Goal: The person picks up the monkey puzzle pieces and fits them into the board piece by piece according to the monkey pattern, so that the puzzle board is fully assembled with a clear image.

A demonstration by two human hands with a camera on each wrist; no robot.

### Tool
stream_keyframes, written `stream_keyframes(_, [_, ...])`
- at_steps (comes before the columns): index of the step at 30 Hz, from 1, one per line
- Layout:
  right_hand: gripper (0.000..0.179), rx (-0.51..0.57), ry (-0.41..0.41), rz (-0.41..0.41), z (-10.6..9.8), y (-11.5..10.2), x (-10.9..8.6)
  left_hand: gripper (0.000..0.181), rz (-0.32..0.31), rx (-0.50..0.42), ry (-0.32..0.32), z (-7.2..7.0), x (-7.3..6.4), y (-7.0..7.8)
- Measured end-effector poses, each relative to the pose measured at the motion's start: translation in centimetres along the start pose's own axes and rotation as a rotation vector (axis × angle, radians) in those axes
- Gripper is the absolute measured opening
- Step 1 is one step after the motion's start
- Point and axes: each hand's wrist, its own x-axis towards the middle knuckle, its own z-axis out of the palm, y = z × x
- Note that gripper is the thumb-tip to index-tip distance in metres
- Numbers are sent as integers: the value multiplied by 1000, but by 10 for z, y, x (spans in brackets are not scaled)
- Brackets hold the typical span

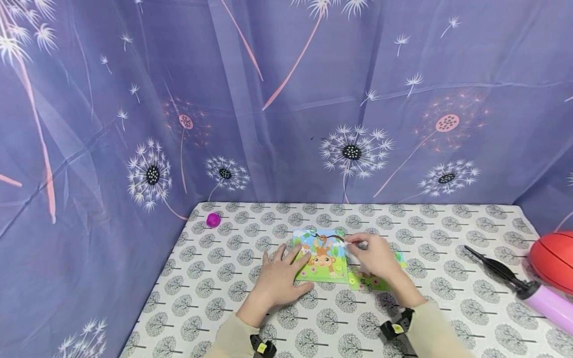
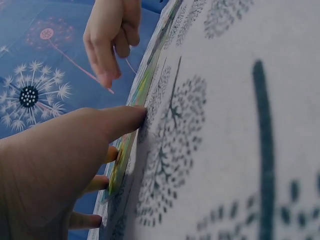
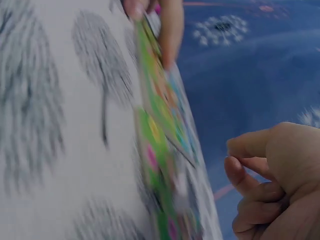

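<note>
A flat picture puzzle (image 1: 328,248) with a hanging monkey on a green and blue scene lies on the patterned cloth. My left hand (image 1: 279,278) rests spread over its left side, the fingertips on the picture and the thumb by the near edge. Just above the puzzle's right edge is my right hand (image 1: 375,256), its fingers curled and the thumb and index tips close together. Nothing shows between those tips in the right wrist view. A second green picture sheet (image 1: 364,282) lies right of the puzzle, partly hidden under the right hand.
A small magenta ball-like object (image 1: 213,220) sits at the far left of the cloth. At the right stand a red ball (image 1: 555,261) and a pink and black hand pump (image 1: 532,293). Purple dandelion curtains (image 1: 291,124) enclose the table's back and sides.
</note>
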Motion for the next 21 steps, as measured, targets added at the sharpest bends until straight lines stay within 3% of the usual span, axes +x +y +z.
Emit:
stream_keyframes(5, [30, -30, 6, 33, -29, 18, -9, 77, 9, -20, 2, -4, 1, 1])
stream_keyframes(10, [38, -61, -39, 32, -47, 33, -18, 77, 22, -48, -5, -5, 5, 2])
stream_keyframes(16, [51, -86, -122, 37, -56, 43, -25, 79, 31, -43, -18, -3, 9, 1])
stream_keyframes(21, [56, -195, -117, -22, -56, 48, -24, 79, 28, -34, -19, -2, 11, 1])
